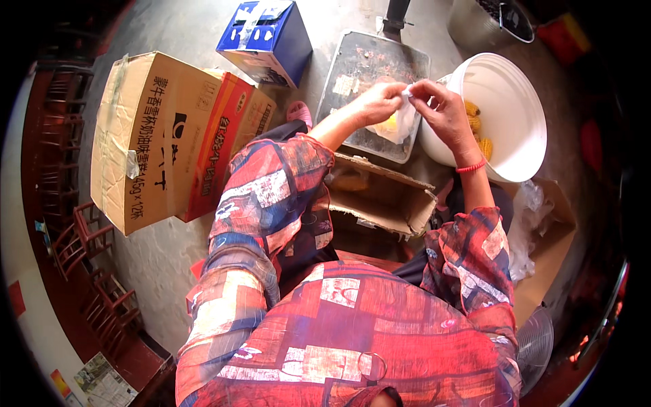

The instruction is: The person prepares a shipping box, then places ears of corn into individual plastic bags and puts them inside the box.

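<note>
You pinched the thin husk [401, 122] of the corn [391, 123] with both your left hand [378, 102] and right hand [441, 108], held beside the white bucket [522, 129]; peeling it downward in strips looked best.

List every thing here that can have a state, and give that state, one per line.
Left hand: pinching the clear plastic wrapper.
Right hand: pinching the same wrapper.
Clear plastic wrapper: partly pulled open, something yellow inside.
White bucket: uncovered, corn cobs inside.
Small cardboard box: flaps open.
Large cardboard box: taped shut.
Blue carton: closed.
</note>
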A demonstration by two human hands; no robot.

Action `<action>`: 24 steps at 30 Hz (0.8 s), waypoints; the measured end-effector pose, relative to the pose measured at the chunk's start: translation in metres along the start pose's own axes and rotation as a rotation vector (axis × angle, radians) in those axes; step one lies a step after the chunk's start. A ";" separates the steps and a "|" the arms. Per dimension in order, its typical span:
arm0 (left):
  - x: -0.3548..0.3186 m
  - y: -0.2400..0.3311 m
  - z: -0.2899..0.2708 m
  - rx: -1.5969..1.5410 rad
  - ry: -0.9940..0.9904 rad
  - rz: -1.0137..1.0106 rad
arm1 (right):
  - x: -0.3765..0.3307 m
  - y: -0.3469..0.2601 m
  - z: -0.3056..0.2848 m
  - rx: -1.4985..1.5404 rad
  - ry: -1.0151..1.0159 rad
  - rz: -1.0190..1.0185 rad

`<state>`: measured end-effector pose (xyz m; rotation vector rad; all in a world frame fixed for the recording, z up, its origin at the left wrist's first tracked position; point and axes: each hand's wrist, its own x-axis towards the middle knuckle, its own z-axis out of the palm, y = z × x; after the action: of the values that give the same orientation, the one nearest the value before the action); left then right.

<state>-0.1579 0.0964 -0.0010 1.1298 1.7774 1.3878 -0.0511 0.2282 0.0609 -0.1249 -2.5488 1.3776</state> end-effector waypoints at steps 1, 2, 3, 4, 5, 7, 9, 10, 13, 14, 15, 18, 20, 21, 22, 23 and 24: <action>-0.002 0.007 -0.001 -0.002 -0.047 -0.058 | -0.001 0.003 0.000 -0.021 0.018 0.001; -0.001 0.009 0.002 0.031 0.015 -0.017 | -0.001 0.002 0.000 -0.030 0.002 0.013; -0.002 0.011 0.000 0.103 -0.040 -0.051 | -0.001 0.002 -0.001 -0.039 -0.014 0.025; -0.005 0.012 -0.001 0.130 -0.051 -0.056 | 0.000 0.005 -0.001 -0.020 -0.033 0.015; -0.007 0.016 -0.002 0.155 -0.062 -0.063 | 0.000 0.006 0.000 -0.002 -0.055 0.008; -0.006 0.007 0.000 0.095 -0.014 -0.052 | 0.001 0.006 0.001 0.025 -0.055 -0.008; -0.004 0.001 0.000 0.039 0.045 -0.034 | 0.001 -0.006 0.002 0.037 -0.015 -0.017; -0.005 -0.002 0.000 0.042 0.073 0.025 | 0.001 -0.003 0.002 0.041 0.024 -0.022; -0.003 -0.001 0.003 -0.103 -0.004 0.030 | 0.001 -0.001 -0.001 0.023 0.125 0.045; -0.006 0.010 0.001 -0.076 -0.041 -0.088 | 0.000 0.003 0.000 0.021 0.085 0.049; -0.005 0.009 -0.001 -0.110 -0.060 -0.148 | -0.001 0.009 0.000 0.019 0.045 0.053; -0.006 0.003 -0.003 -0.230 -0.058 -0.256 | -0.001 0.009 0.003 0.009 0.022 0.085; -0.004 0.001 -0.004 -0.295 -0.029 -0.275 | 0.000 0.005 0.005 -0.007 0.052 0.108; -0.002 0.002 -0.005 -0.327 -0.016 -0.284 | -0.001 0.007 0.005 0.004 0.061 0.104; -0.002 0.003 -0.002 -0.454 0.051 -0.315 | -0.001 0.010 0.007 0.016 0.069 0.099; -0.002 0.004 -0.003 -0.521 0.066 -0.324 | -0.001 0.011 0.008 0.028 0.078 0.094; -0.003 0.005 -0.005 -0.589 0.081 -0.332 | -0.001 0.010 0.007 0.036 0.046 0.077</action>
<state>-0.1597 0.0916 0.0055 0.4516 1.3799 1.6059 -0.0519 0.2283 0.0485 -0.2475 -2.5040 1.4306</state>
